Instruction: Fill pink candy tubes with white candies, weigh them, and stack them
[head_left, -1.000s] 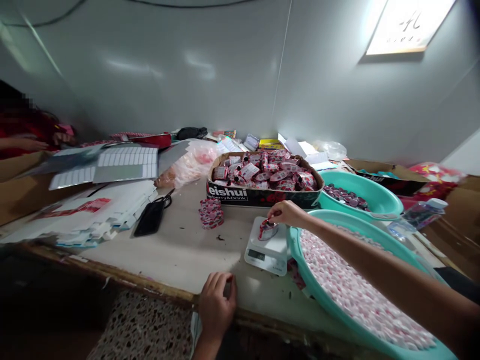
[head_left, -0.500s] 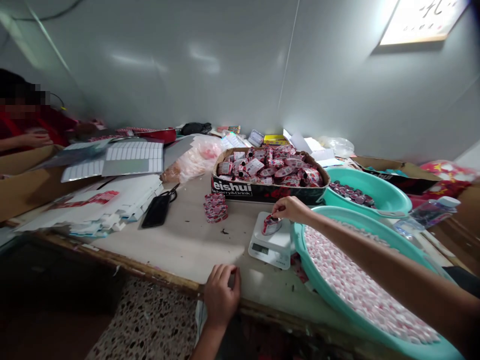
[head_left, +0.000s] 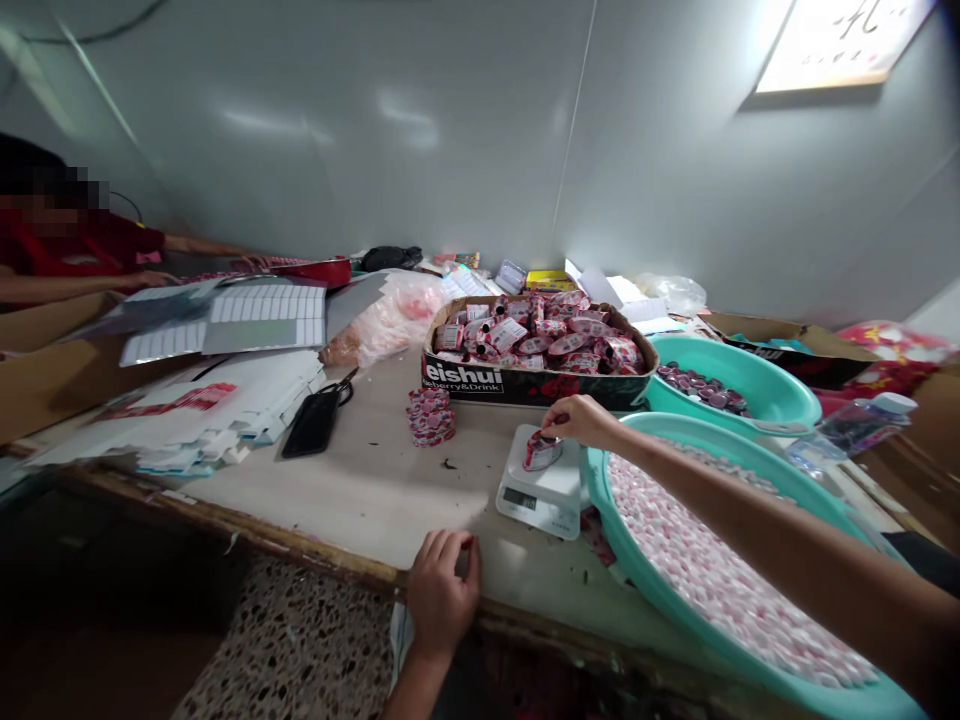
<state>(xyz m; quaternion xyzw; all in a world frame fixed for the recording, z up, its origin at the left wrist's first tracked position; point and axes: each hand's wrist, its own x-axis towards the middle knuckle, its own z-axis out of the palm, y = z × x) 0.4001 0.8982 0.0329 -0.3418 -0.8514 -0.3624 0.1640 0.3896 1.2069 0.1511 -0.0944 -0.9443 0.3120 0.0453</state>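
My right hand (head_left: 581,420) reaches over a small white scale (head_left: 541,484), fingertips pinched at the mouth of a little red-and-white jar (head_left: 541,450) standing on it. Whatever the fingers pinch is too small to name. My left hand (head_left: 442,592) rests at the table's front edge, fingers curled over the edge, nothing visible in them. Beside my right arm, a big teal basin (head_left: 622,560) holds many pink-and-white candies. A cardboard tray (head_left: 491,380) of filled red jars stands behind the scale.
A second teal basin (head_left: 780,400) holds dark lids. A stack of red lids (head_left: 430,415), scissors with a black case (head_left: 315,420), flat white cartons (head_left: 225,400), label sheets (head_left: 262,315) and a plastic bag (head_left: 390,320) lie left. Another person in red (head_left: 75,250) works at far left.
The view has shifted slightly. My right hand stays pinched over the jar on the scale. The person at far left has stretched an arm along the table.
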